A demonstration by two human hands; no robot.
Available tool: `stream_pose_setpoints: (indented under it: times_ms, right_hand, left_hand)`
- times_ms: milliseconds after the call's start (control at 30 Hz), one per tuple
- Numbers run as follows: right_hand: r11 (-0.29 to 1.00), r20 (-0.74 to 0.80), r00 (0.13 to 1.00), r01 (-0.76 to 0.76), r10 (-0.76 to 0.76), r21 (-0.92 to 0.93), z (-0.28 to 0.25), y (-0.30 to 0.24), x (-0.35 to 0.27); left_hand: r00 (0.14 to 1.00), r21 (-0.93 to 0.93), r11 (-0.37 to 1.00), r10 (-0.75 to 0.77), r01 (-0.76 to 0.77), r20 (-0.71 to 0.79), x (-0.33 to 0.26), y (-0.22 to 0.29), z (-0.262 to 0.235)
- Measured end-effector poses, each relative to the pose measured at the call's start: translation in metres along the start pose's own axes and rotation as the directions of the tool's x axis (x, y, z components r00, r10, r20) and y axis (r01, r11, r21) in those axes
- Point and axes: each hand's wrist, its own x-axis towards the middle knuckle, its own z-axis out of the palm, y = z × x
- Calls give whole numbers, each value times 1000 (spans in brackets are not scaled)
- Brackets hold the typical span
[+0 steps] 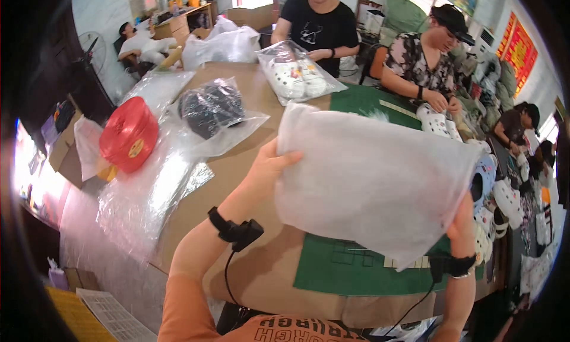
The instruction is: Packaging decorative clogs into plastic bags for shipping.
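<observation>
Above the table (237, 179), a frosted bag (374, 176) is pinched by the fingers of the left hand (274, 164) — seemingly not yet filled; the right hand's (461, 220) grip is hidden. Opposite, white clogs (294, 81) are already bagged.

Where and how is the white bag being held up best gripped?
Probably by its left and right edges, one hand from each side, thumb in front and fingers behind: the white bag is wide and flat, so one grip might let it sag. The left hand pinches the left edge; the right hand is at the right edge, fingers mostly hidden.
</observation>
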Motion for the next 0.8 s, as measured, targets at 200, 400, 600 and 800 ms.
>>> stream_pose_setpoints:
  times_ms: [200,400,600,800]
  right_hand:
    - [990,48,997,69,-63,-122,-51,-37,-19]
    - [72,406,858,448,-315,-891,70,-50,-99]
    - [370,946,305,870,114,-325,113,75,-151]
    - [795,902,355,457,247,-398,122,183,-166]
  left_hand:
    - [991,198,980,-20,-7,134,9,-6,-2]
    - [981,293,940,-189,173,29,20,-19,-25]
    - [948,2,984,-172,178,267,6,-74,-77]
    - [966,516,838,-247,176,73,-49,-74,-111]
